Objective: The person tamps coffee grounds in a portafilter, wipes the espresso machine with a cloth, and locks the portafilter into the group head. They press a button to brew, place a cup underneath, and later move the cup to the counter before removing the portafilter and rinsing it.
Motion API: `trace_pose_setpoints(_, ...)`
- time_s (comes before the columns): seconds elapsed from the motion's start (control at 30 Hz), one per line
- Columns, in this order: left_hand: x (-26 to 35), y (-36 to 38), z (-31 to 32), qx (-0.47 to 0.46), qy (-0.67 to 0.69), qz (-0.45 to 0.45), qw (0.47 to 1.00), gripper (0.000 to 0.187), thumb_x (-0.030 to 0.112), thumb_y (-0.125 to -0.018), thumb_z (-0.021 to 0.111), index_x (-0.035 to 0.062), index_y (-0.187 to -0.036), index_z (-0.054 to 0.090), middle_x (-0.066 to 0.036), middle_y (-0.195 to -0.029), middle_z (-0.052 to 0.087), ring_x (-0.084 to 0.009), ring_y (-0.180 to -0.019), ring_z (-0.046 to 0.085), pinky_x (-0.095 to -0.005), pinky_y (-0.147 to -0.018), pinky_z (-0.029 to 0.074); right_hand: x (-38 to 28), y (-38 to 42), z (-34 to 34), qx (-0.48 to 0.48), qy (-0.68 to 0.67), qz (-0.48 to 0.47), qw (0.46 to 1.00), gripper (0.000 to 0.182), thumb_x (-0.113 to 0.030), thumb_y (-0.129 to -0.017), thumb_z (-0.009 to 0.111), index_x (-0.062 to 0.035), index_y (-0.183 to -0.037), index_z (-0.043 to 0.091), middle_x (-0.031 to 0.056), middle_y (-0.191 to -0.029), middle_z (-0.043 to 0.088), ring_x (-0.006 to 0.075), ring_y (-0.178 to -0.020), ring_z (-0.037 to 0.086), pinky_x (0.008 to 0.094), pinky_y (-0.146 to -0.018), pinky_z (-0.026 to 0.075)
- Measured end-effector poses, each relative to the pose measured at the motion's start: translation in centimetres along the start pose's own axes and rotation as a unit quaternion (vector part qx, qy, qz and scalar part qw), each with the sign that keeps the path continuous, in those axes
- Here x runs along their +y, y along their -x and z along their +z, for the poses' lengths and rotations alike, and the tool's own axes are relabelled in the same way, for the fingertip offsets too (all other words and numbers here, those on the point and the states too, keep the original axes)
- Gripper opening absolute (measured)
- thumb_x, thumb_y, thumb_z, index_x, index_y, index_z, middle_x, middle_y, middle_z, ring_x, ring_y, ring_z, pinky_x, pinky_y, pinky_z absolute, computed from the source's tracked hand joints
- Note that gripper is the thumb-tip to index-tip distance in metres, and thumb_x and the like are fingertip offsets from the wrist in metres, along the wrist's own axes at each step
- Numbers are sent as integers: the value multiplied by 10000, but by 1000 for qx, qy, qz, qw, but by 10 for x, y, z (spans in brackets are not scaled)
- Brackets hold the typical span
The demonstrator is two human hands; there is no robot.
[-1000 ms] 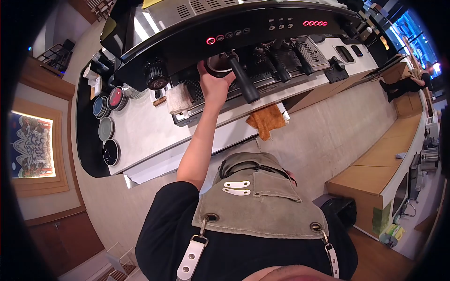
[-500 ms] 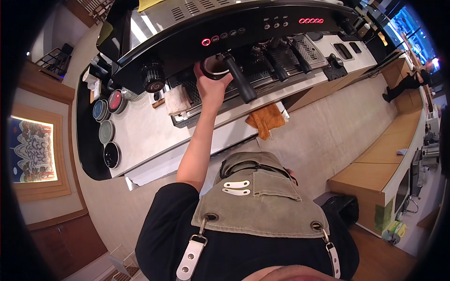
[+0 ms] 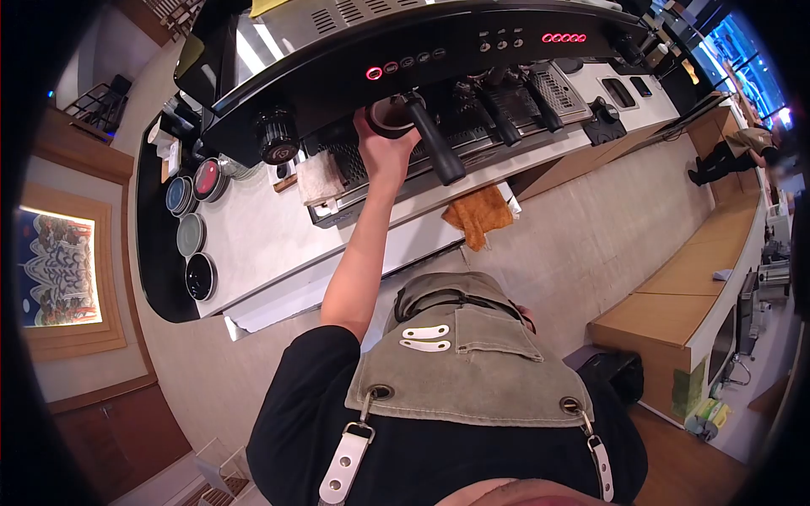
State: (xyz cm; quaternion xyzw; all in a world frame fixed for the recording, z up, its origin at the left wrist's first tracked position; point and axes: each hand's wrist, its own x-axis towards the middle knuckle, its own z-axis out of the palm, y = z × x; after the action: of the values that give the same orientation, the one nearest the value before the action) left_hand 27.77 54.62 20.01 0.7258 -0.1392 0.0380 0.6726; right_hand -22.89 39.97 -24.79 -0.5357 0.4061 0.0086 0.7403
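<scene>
My left hand is wrapped round a dark cup with a pale brownish inside. I hold the cup beneath the portafilter that is fitted to the espresso machine; its black handle points towards me. One button glows red on the panel above the cup. Of my right hand, only a sliver of skin shows at the right edge of my apron; the fingers are hidden.
A folded white cloth lies left of the drip tray, and an orange cloth hangs at the counter edge. Stacked plates line the counter's left side. More portafilters are to the right. Another person stands far right.
My left hand keeps its hold on the cup under the portafilter, with barely any movement. The far person has shifted slightly. The view has moved a little.
</scene>
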Motion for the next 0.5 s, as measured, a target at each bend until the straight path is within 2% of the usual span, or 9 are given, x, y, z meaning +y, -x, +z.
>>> trace_pose_setpoints(0.07, -18, -5, -6, -8, 24, 12, 1000, 1028, 134, -648, 907, -48, -1440, 278, -157, -1268, 604, -233, -1158, 601, -336, -1018, 474, 49, -30, -19, 28, 17, 18, 999, 470, -259, -887, 741, 98, -1169, 622, 116, -1013, 708, 171, -855, 669, 314, -796, 555)
trace_pose_setpoints(0.13, -19, -6, -6, -6, 21, 21, 1000, 1027, 149, -653, 907, -51, -1441, 279, -158, -1263, 609, -235, -1152, 606, -333, -1014, 474, 45, -28, -13, 49, 11, 38, 998, 504, -284, -887, 749, 108, -1173, 614, 122, -1016, 707, 175, -863, 671, 320, -803, 557)
trace_pose_setpoints(0.23, -13, 3, -3, 8, -10, 16, 1000, 1030, 175, -658, 909, -56, -1440, 279, -163, -1260, 612, -236, -1149, 612, -327, -1014, 471, 2, -4, -9, -14, -32, 2, 999, 530, -290, -879, 756, 117, -1182, 600, 135, -1019, 705, 180, -867, 673, 322, -805, 558)
trace_pose_setpoints(0.37, -5, 0, -4, 7, -14, 4, 1000, 1036, 199, -660, 912, -55, -1440, 280, -164, -1271, 611, -240, -1160, 611, -326, -1023, 463, -25, 10, 6, -17, -28, -8, 999, 544, -290, -870, 767, 111, -1198, 600, 136, -1026, 707, 175, -855, 675, 313, -803, 558)
trace_pose_setpoints(0.43, -11, 5, -6, 2, 16, 4, 1000, 1045, 220, -660, 915, -46, -1446, 280, -163, -1284, 608, -255, -1175, 606, -333, -1032, 456, -37, 6, 15, 47, 42, 37, 997, 517, -282, -873, 763, 101, -1187, 615, 128, -1014, 710, 170, -847, 675, 309, -796, 558)
trace_pose_setpoints(0.5, -15, 2, -3, 9, -27, 2, 1000, 1056, 231, -656, 919, -38, -1450, 277, -164, -1287, 607, -258, -1179, 604, -336, -1037, 454, -44, 7, 21, 76, 74, 57, 993, 457, -264, -888, 743, 86, -1161, 638, 117, -992, 715, 163, -835, 674, 304, -779, 558)
